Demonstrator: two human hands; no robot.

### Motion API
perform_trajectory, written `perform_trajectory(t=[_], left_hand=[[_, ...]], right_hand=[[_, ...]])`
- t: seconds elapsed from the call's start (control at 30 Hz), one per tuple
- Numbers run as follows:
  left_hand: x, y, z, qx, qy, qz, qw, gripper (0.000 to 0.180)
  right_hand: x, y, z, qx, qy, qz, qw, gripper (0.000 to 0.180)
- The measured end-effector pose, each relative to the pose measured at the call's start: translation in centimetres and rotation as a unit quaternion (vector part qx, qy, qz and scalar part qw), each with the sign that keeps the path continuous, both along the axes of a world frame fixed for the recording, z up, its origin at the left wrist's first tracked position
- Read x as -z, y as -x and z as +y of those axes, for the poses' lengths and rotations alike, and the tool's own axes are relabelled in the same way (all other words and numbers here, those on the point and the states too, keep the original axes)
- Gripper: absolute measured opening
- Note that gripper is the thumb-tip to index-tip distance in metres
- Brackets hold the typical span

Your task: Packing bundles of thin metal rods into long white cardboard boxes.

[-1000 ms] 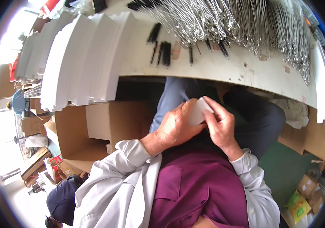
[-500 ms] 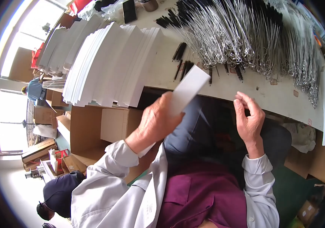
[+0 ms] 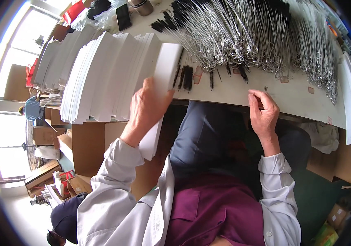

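A long white box (image 3: 168, 61) is in my left hand (image 3: 147, 104), thumb on one side and fingers on the other. It slants beside the right end of a row of long white boxes (image 3: 118, 78), with its near end sticking out past the table edge. Whether it touches the row I cannot tell. At the table's front edge, my right hand (image 3: 264, 112) hovers with loosely bent fingers and nothing visible in them. Short black bristle brushes (image 3: 188, 78) lie just right of the box. Beyond them is a big heap of wire-handled brushes (image 3: 233, 37) with looped ends.
More white pieces (image 3: 349, 98) stand at the table's right end. A phone (image 3: 123, 17) and a metal cup (image 3: 142, 6) are at the back. An open cardboard carton (image 3: 88, 147) sits below the table at left. Two other people are at the far left.
My left hand has brought the white box leftward, from over my lap to the end of the row, and turned it more upright in view. My right hand has barely moved.
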State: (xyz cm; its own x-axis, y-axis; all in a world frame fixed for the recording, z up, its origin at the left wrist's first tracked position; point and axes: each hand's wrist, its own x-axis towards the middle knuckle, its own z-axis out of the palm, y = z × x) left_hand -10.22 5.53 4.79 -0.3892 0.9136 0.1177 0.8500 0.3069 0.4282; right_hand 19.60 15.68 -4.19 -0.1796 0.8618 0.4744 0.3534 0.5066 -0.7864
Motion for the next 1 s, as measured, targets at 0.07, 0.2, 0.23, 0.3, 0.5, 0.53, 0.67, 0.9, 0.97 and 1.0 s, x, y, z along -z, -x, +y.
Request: perform_trajectory(t=[0.07,0.2,0.23,0.3,0.5,0.53,0.67,0.9,0.97,1.0], left_hand=[[0.4,1.3,1.3,-0.033,0.014,0.034,0.999,0.053],[0.8,2.6,4.0,-0.047,0.046,0.1,0.993,0.056],[0.9,2.8,4.6,-0.047,0.044,0.1,0.993,0.056],[1.6,3.3,5.7,-0.034,0.064,0.146,0.987,0.057],[1.2,3.5,8.4,-0.041,0.104,0.188,0.976,0.053],[0.4,3.1,8.5,-0.041,0.104,0.187,0.976,0.053],[-2.2,1.7,7.7,0.04,0.078,0.172,0.981,0.05],[-0.2,0.4,11.2,0.155,0.029,0.097,0.983,0.04],[1.0,0.1,11.8,0.151,0.044,0.098,0.983,0.036],[1.6,0.2,12.1,0.153,0.042,0.097,0.983,0.036]], right_hand=[[-0.1,-0.1,-0.1,-0.002,-0.001,-0.006,1.0,0.009],[0.0,0.0,-0.2,0.0,-0.012,-0.017,1.0,0.008],[0.0,0.0,-0.2,0.0,-0.014,-0.017,1.0,0.008],[0.0,0.1,-0.3,-0.004,-0.028,-0.021,0.999,0.007],[0.1,0.2,-0.1,0.006,-0.061,-0.029,0.998,0.008],[0.1,0.2,0.0,0.006,-0.061,-0.03,0.998,0.008],[0.3,0.1,0.1,0.008,-0.071,-0.041,0.997,0.008],[-0.4,0.6,-0.6,0.012,0.005,-0.022,1.0,0.009],[0.0,0.4,-0.4,0.016,-0.027,-0.038,0.999,0.009],[0.1,0.3,-0.3,0.016,-0.057,-0.051,0.997,0.009]])
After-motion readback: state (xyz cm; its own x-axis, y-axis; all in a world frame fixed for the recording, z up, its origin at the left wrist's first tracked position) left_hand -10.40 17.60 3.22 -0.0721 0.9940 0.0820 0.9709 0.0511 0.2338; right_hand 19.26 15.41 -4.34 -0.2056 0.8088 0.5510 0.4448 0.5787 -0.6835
